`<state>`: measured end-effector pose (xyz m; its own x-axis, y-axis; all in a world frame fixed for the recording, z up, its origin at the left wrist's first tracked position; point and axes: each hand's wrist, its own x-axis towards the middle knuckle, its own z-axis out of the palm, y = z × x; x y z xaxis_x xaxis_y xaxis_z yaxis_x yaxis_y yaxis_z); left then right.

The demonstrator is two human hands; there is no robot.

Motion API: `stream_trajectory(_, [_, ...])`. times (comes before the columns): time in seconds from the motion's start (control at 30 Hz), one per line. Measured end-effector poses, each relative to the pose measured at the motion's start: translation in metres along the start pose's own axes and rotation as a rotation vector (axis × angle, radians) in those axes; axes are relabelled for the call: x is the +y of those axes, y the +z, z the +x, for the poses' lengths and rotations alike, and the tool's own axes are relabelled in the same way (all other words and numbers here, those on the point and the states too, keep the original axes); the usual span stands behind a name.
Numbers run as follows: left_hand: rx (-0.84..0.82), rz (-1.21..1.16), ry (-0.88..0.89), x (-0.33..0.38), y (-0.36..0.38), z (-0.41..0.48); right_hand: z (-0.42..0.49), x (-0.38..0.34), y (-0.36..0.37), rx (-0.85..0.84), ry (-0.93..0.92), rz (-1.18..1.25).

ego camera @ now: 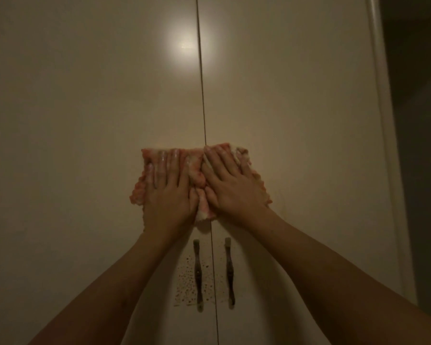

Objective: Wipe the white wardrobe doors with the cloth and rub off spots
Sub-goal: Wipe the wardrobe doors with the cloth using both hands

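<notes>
Two tall white wardrobe doors fill the view, the left door (92, 120) and the right door (289, 108), with a thin dark seam between them. A pink and cream fluffy cloth (197, 178) lies flat across the seam at mid height. My left hand (168, 192) presses its left half against the left door, fingers pointing up. My right hand (230, 185) presses its right half against the right door. Dark brown spots (187, 282) speckle the left door beside its handle, below the cloth.
Two dark vertical handles hang below the cloth, the left handle (198, 275) and the right handle (230, 272). A round lamp glare (184, 46) shines high on the left door. The wardrobe's right edge (383, 120) borders a dark room space.
</notes>
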<state>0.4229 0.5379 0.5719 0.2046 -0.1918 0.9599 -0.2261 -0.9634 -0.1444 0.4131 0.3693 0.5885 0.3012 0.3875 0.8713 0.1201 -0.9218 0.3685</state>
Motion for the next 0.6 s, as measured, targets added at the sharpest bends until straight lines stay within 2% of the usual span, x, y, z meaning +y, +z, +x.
stream_trajectory(0.4, [-0.018,-0.035,0.084,0.071,0.012,0.012,-0.045,0.063,-0.003,0.096,0.048,-0.086])
stream_trajectory(0.6, [0.001,-0.065,0.104,0.115,0.016,0.018,-0.067,0.098,-0.003,0.090,0.108,-0.095])
